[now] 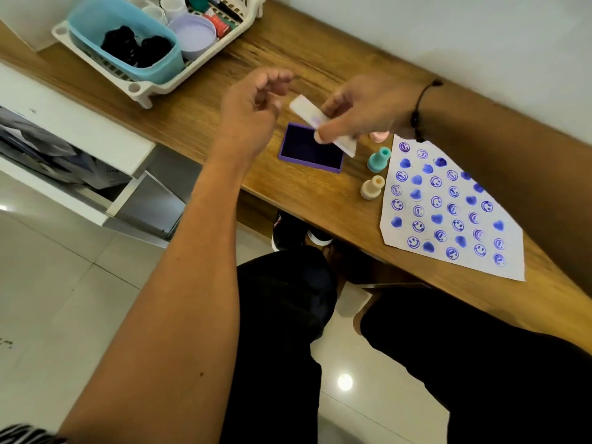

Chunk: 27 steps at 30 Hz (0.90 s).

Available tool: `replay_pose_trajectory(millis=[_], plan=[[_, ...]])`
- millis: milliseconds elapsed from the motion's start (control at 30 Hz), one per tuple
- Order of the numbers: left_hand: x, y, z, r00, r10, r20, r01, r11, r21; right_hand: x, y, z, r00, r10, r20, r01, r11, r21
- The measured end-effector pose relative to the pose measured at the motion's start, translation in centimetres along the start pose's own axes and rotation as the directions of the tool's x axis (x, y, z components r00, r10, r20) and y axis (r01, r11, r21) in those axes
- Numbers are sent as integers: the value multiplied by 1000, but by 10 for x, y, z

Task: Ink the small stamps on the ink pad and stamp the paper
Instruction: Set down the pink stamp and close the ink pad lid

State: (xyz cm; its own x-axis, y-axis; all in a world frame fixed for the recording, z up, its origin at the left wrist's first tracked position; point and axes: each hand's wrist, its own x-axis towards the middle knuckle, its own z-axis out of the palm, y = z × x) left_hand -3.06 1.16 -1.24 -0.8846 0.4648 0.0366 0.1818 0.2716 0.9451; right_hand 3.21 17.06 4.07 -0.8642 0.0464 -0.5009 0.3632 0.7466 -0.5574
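Note:
A purple ink pad (309, 149) lies uncovered on the wooden table. My right hand (365, 110) holds its clear lid (307, 112) tilted just above the pad's far edge. My left hand (253, 107) hovers left of the lid with fingers curled and apart, holding nothing. A teal stamp (379, 159) and a cream stamp (372, 187) stand upright between the pad and the paper. A pink stamp (379, 136) peeks out under my right hand. The white paper (448, 216) at the right is covered with several blue hearts and smiley prints.
A white rack (141, 88) at the back left holds a blue tub, a lilac lid and small items. An open white drawer (80, 168) sits left of the table. The table's front edge (320, 216) runs diagonally above my knees.

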Motion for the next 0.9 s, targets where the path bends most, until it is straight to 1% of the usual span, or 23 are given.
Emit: replay_pose_trajectory(millis=[33,67,133,200,300,433,733,900], plan=[[0,-5,-2,998,-48,36,46,997,68,3,0,5,998,-42,-57,29,977,-209],[-1,-8,-3,993,-98,68,88,987,137,5,0,10,992,-87,-96,48,936,-349],[-2,-11,-2,977,-182,114,151,960,236,10,1,22,980,-136,-143,52,877,-478],[-1,-10,0,970,-200,141,154,946,285,13,3,33,972,-159,-175,41,841,-539],[1,-9,5,968,-200,154,139,932,336,15,4,42,966,-177,-190,30,803,-596],[3,-12,7,957,-227,181,154,926,345,18,3,49,966,-188,-176,34,770,-637],[10,-21,11,940,-258,225,173,924,341,22,0,56,967,-176,-186,6,744,-669],[11,-22,13,944,-246,218,163,927,339,21,4,57,963,-161,-214,-16,764,-645]])
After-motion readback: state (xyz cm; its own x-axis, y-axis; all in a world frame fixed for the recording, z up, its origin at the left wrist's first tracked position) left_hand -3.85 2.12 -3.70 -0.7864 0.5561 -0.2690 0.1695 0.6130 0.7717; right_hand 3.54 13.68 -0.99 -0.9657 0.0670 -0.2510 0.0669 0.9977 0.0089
